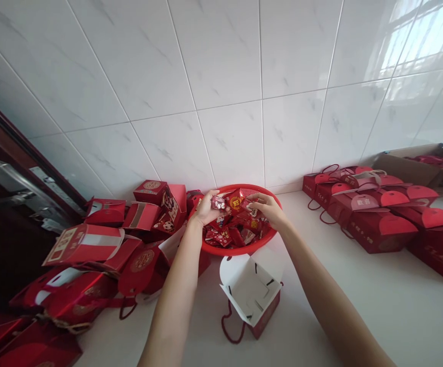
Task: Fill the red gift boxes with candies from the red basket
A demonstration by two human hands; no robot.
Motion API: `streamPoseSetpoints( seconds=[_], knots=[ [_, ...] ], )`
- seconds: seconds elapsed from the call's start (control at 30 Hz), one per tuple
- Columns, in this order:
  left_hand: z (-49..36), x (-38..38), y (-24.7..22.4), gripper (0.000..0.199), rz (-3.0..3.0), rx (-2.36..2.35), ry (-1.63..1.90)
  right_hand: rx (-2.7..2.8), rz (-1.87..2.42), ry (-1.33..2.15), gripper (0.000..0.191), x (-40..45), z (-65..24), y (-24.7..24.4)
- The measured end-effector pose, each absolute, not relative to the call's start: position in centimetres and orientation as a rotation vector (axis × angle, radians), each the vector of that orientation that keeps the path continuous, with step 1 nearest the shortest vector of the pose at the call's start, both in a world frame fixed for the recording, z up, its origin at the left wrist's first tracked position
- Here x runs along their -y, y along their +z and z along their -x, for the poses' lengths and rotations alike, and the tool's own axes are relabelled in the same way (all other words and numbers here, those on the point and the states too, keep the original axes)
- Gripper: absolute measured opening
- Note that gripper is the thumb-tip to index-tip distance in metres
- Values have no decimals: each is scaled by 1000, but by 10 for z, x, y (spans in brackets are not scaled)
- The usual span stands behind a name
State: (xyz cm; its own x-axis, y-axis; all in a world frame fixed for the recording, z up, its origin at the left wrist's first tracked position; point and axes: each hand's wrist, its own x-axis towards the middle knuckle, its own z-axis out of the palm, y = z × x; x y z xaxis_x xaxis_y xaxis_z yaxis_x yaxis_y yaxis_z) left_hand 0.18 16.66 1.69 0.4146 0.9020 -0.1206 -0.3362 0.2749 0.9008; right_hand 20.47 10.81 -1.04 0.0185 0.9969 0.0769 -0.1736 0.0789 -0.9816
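Note:
Both of my hands are over a red plastic basket (221, 252) filled with red-wrapped candies (237, 235). At the basket's left side, my left hand (205, 208) is closed on small wrapped candies (218, 203). Over the right side, my right hand (269, 208) pinches a dark red wrapped candy (250, 207). A larger red packet with a gold emblem (236, 200) shows between the hands; whether either hand touches it, I cannot tell. In front of the basket stands a red gift box (268, 317) with its flaps up, its white inside (250, 290) showing and a cord handle hanging down.
Several red boxes (141, 265) lie piled on the left, beside a dark door with a metal handle (7, 181). Several closed red gift boxes (378, 229) with cord handles stand in rows on the right. Behind them is a cardboard carton (405, 171) by the tiled wall (229, 61).

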Motion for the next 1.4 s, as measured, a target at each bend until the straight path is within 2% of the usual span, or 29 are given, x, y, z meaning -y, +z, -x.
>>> streamPoseSetpoints(
  seconds=[0.27, 0.43, 0.6, 0.8, 1.07, 1.27, 1.4],
  knots=[
    [-7, -159, 18, 17, -1026, -770, 1051, 1165, 867, 1230, 40, -109, -206, -13],
    [-4, -141, 16, 14, -1034, -799, 1139, 1267, 853, 1209, 43, -106, -211, -7],
    [8, -112, 16, 19, -987, -805, 1174, 1464, 830, 1152, 39, -95, -212, 9],
    [13, -86, 23, 14, -1027, -896, 1174, 1644, 880, 963, 28, -79, -203, 23],
    [22, -71, 36, 28, -1263, -1071, 1079, 1996, 945, 816, 20, -40, -213, 54],
    [39, -44, 62, 22, -1818, -1027, 619, 2451, 1116, 748, 16, -16, -211, 71],
    [49, -35, 73, 26, -1975, -1099, 548, 2548, 1129, 896, 17, -13, -204, 69]
  ],
)
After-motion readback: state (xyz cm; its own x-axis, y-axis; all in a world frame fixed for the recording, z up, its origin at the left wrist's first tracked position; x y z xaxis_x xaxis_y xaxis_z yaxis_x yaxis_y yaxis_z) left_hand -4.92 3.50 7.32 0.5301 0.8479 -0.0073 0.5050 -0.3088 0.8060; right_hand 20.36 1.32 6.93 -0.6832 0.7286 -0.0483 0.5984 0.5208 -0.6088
